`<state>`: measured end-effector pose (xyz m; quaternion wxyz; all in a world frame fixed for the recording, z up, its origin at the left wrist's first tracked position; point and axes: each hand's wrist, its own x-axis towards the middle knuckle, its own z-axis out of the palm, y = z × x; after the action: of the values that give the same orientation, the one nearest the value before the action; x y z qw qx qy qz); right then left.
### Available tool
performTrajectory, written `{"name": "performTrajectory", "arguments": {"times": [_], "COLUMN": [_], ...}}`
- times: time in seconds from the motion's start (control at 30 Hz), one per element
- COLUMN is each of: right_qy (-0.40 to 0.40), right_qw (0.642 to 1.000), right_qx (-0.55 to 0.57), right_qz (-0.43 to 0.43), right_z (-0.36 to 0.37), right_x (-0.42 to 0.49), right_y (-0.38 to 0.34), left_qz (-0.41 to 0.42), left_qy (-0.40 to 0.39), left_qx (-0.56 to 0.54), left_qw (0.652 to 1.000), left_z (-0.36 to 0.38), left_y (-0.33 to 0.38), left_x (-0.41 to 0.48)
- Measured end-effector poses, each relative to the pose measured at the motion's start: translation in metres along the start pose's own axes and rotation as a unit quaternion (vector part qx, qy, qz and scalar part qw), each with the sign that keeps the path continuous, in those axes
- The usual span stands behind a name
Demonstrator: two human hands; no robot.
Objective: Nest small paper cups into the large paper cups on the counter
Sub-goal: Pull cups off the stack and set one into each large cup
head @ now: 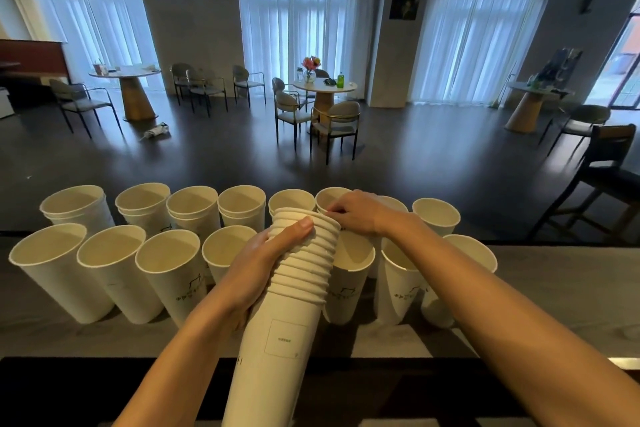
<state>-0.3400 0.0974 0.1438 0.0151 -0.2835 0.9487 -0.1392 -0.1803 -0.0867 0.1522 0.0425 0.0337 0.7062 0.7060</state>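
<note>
Small cups (304, 263) nested in one long stack, held tilted above the near edge of the bench (571, 270), rims aimed at the two rows of large cups (62, 288) standing on it. Left hand (256, 274) wrapped round the upper half, thumb lying over the top rims. Right hand (360, 215) at the topmost rim, fingers (337, 215) pinched together on the lip, so probably peeling one cup free.

Tips for this bit: pinch only the very top lip, never two at once. Add a small twist to break the stick instead of yanking straight out. Keep the left grip firm but gentle, no crushing thin paper. Then lower it upright into an empty large one, maybe the front-row cup (349, 288) right behind the stack. Skip the back-left cups (142, 218) already showing doubled rims. Mind the forearms around such a crowded, tippy row.
</note>
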Motion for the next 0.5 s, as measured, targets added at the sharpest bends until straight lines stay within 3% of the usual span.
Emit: {"name": "performTrajectory", "arguments": {"times": [0.13, 0.27, 0.37, 0.43, 0.5], "right_qy": [0.02, 0.137, 0.201, 0.171, 0.082], "right_qw": [1.0, 0.99, 0.968, 0.949, 0.935], "right_qx": [0.007, 0.04, 0.148, 0.258, 0.333], "right_qz": [-0.01, -0.023, -0.036, -0.055, -0.091], "right_z": [-0.002, -0.011, -0.021, -0.03, -0.039], "right_x": [-0.003, -0.013, -0.032, -0.052, -0.071], "right_y": [-0.001, -0.005, -0.016, -0.03, -0.043], "left_qz": [0.004, 0.009, 0.001, 0.0, 0.01], "left_qy": [-0.005, -0.011, -0.008, -0.009, -0.008], "left_qx": [-0.011, -0.02, -0.026, -0.024, -0.027], "left_qw": [1.0, 1.0, 1.0, 1.0, 1.0], "left_z": [0.0, 0.002, 0.004, 0.006, 0.009], "left_y": [-0.005, -0.011, -0.014, -0.015, -0.014], "left_x": [-0.001, -0.004, -0.004, -0.004, -0.004]}}
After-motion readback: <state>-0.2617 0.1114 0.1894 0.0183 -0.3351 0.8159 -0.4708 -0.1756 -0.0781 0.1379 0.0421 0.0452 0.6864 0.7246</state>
